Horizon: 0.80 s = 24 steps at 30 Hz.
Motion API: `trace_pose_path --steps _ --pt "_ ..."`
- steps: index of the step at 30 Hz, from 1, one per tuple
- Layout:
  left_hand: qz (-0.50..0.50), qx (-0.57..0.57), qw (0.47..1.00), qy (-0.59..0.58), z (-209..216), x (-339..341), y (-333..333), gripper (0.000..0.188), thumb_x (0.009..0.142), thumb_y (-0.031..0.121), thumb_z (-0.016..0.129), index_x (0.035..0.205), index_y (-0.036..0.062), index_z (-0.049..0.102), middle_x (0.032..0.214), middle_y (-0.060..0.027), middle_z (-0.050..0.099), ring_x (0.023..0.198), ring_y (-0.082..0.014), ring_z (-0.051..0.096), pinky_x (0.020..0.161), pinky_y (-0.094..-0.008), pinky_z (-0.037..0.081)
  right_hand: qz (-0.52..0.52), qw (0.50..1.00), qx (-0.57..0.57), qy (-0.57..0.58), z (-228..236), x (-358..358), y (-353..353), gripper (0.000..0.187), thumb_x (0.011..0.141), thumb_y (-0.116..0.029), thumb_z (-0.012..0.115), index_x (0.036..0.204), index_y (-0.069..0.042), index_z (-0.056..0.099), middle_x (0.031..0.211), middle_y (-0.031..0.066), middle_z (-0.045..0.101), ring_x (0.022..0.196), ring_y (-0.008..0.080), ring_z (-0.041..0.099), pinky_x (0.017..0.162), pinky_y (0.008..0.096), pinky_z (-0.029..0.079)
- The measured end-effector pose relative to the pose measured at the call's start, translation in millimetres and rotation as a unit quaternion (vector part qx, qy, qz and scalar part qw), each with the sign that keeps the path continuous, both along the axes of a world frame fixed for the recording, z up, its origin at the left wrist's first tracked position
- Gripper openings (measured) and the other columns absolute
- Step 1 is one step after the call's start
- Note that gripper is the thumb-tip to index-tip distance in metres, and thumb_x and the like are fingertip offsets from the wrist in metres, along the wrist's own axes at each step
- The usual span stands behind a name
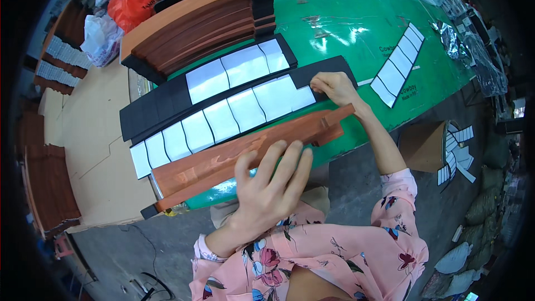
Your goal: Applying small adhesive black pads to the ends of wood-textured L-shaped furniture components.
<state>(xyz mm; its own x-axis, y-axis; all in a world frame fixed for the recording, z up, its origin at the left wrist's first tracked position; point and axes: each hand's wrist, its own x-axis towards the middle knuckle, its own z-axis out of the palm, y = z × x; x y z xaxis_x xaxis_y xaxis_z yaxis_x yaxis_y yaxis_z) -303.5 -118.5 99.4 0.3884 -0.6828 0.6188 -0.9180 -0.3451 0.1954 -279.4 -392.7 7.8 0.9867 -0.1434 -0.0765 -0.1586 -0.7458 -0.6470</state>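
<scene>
A reddish-brown wood-look panel [206,161] lies slantwise along the table's near edge. My left hand [273,184] rests on it with fingers spread. Just beyond lies a black panel [329,72] bearing a long strip of white rectangles [223,121] split by wavy dark lines. My right hand [337,86] is closed over that panel's right end, beside the last white rectangle; whatever its fingertips pinch is hidden. Behind sits another black panel [156,108], partly covered by a white strip [237,69].
Brown curved panels [195,28] are stacked at the back left. A loose white-and-black strip [398,64] lies on the green table cover [345,28] to the right. White scraps spill from a cardboard box [423,145] below the right edge. Plastic bags [131,3] sit far left.
</scene>
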Motion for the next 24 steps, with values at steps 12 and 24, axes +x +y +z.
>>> trace_pose_path --steps 12,24 --pt "0.026 0.005 1.000 -0.010 -14.3 11.5 -25.4 0.033 0.065 0.014 0.058 0.096 0.0046 0.063 0.098 -0.0078 0.061 0.083 -0.0186 0.057 0.064 -0.0307 0.039 0.243 0.962 -0.065 -0.101 41.4 86.9 13.7 0.011 0.080 -0.007 0.059 0.090 -0.003 0.063 0.089 0.0115 0.062 0.087 0.0296 0.059 0.074 0.0391 0.048" --pt "-0.174 -0.122 0.977 -0.029 -33.2 13.1 0.3 0.028 0.078 0.015 0.052 0.101 0.0022 0.060 0.109 -0.0106 0.056 0.109 -0.0209 0.053 0.084 -0.0401 0.043 0.434 0.881 -0.187 0.002 45.6 178.1 162.8 0.012 0.081 -0.007 0.056 0.085 0.003 0.064 0.083 0.0188 0.063 0.080 0.0320 0.062 0.071 0.0389 0.050"
